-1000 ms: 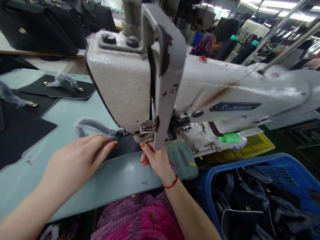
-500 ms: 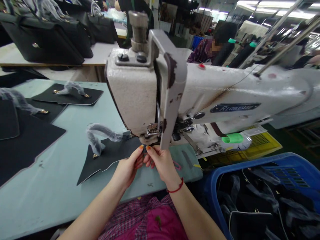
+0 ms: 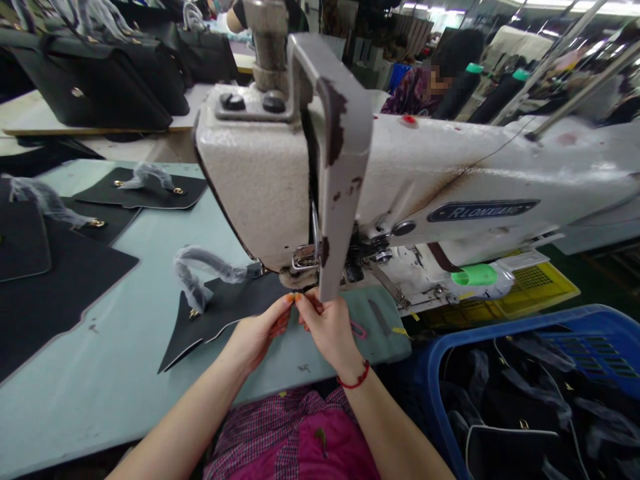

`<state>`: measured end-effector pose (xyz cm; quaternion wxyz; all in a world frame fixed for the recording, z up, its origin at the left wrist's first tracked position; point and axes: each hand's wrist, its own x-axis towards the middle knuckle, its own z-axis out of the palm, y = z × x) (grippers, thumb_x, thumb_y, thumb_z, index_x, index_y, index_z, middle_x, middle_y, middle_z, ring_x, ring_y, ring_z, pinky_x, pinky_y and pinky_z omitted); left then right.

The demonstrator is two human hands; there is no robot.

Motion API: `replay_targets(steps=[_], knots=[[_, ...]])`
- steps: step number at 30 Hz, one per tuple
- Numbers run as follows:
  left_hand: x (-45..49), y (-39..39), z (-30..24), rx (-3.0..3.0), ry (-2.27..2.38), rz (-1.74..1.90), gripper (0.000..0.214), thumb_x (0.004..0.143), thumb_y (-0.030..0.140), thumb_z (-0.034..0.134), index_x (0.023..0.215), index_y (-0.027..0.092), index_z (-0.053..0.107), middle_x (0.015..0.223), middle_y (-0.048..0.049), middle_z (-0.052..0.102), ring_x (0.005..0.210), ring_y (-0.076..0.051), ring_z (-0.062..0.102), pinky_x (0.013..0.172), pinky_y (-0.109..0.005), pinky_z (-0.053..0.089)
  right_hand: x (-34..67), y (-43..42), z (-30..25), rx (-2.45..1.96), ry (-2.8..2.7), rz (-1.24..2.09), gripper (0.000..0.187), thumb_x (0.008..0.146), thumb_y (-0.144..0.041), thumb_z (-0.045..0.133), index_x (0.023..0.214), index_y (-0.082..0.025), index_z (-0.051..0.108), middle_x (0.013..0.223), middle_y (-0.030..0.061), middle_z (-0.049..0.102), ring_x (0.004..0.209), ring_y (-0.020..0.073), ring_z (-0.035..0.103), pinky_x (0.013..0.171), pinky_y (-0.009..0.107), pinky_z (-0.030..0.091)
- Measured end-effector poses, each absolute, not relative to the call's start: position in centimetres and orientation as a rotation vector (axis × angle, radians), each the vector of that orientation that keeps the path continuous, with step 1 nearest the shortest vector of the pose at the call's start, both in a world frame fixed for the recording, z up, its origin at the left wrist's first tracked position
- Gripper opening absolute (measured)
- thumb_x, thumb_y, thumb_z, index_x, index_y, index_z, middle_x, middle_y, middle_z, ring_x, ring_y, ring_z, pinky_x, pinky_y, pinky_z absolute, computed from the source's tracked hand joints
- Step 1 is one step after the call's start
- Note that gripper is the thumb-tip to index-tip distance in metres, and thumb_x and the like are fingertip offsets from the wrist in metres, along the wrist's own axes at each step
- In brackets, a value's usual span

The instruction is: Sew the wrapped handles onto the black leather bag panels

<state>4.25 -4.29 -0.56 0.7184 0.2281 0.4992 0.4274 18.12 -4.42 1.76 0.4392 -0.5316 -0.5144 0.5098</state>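
**One View, Worn on the Head**

From the worker's head, the camera faces forward and down, near enough that the long white-painted metal sewing machine [image 3: 255,187] spans upper middle to right edge; the bare left hand [image 3: 254,337] and right hand [image 3: 329,330] sit just below centre.

On the near counter [image 3: 165,417], a panel [image 3: 237,300] with a handle [image 3: 187,260] on it reaches to the head of the sewing machine [image 3: 255,177], and just before that head the person's left hand [image 3: 254,339] and right hand [image 3: 330,325] come together, the panel mostly off to their left. Farther left on the same counter lie other panels [image 3: 75,267], some overlapping, and behind them, across on the back counter [image 3: 35,113], stand bags [image 3: 95,80]. Over on the right, beside the near counter, a basket [image 3: 607,317] holds more pieces [image 3: 515,450], with a crate [image 3: 550,288] behind it, and a co-worker [image 3: 407,93] is beyond the machine.
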Motion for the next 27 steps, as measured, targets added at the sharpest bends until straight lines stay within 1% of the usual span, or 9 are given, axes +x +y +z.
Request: replay_targets(steps=[2,5,9,13,16,20,24,27], knots=[[4.1,-4.2,-0.4,0.526,1.092,0.926,0.044,0.065,0.048,0.080,0.057,0.013,0.054,0.052,0.0052,0.040,0.051,-0.006,0.032,0.046,-0.019,0.028,18.2,-4.5,1.8,-1.332,-1.303,1.247,0.032,0.088,-0.038,0.058,0.064,-0.018,0.053,0.055,-0.0026,0.053,0.048,0.0086,0.049,0.048,0.019,0.037],[4.1,-4.1,-0.2,0.565,1.066,0.880,0.047,0.067,0.052,0.077,0.055,0.015,0.051,0.052,0.0051,0.040,0.051,-0.007,0.032,0.047,-0.020,0.029,18.4,-5.5,1.3,-1.325,-1.281,1.269,0.030,0.090,-0.040,0.056,0.071,-0.018,0.056,0.059,-0.0020,0.056,0.050,0.0086,0.051,0.049,0.019,0.040],[4.2,-4.0,0.0,0.653,1.026,0.851,0.049,0.073,0.054,0.071,0.053,0.017,0.045,0.052,0.0054,0.036,0.051,-0.008,0.029,0.049,-0.022,0.030,18.8,-7.8,-1.0,-1.345,-1.242,1.318,0.027,0.092,-0.041,0.053,0.078,-0.018,0.058,0.063,-0.0017,0.057,0.049,0.0080,0.052,0.048,0.018,0.040],[4.1,-3.8,-0.1,0.731,0.956,0.869,0.049,0.079,0.053,0.064,0.052,0.018,0.042,0.052,0.0052,0.034,0.050,-0.008,0.029,0.050,-0.024,0.030,19.1,-10.0,-4.2,-1.433,-1.198,1.399,0.026,0.090,-0.039,0.051,0.081,-0.016,0.060,0.061,-0.0018,0.057,0.046,0.0073,0.050,0.044,0.017,0.039],[3.9,-3.4,-0.3,0.727,0.918,0.888,0.047,0.082,0.048,0.063,0.053,0.018,0.042,0.052,0.0053,0.034,0.049,-0.008,0.028,0.050,-0.023,0.029,19.2,-10.8,-5.8,-1.487,-1.210,1.396,0.025,0.090,-0.037,0.050,0.082,-0.016,0.062,0.059,-0.0018,0.056,0.045,0.0080,0.049,0.044,0.017,0.038],[3.8,-2.7,-0.4,0.705,0.908,0.925,0.042,0.079,0.043,0.067,0.056,0.017,0.043,0.053,0.0055,0.035,0.048,-0.006,0.028,0.047,-0.021,0.028,19.3,-11.0,-6.6,-1.484,-1.287,1.380,0.023,0.091,-0.032,0.048,0.085,-0.016,0.063,0.060,-0.0014,0.056,0.047,0.0085,0.050,0.045,0.018,0.038],[3.9,-2.1,-0.3,0.681,0.928,0.975,0.041,0.077,0.039,0.069,0.055,0.017,0.042,0.051,0.0067,0.031,0.046,-0.006,0.026,0.045,-0.021,0.024,19.3,-11.0,-6.7,-1.493,-1.338,1.368,0.023,0.092,-0.031,0.047,0.085,-0.016,0.063,0.061,-0.0012,0.056,0.048,0.0083,0.050,0.046,0.017,0.038],[3.9,-1.7,-0.3,0.673,0.932,0.997,0.040,0.077,0.035,0.068,0.053,0.017,0.041,0.049,0.0070,0.031,0.045,-0.006,0.026,0.045,-0.021,0.025,19.3,-11.0,-6.8,-1.495,-1.364,1.350,0.024,0.092,-0.030,0.046,0.084,-0.016,0.063,0.061,-0.0011,0.056,0.048,0.0085,0.050,0.048,0.017,0.039]])
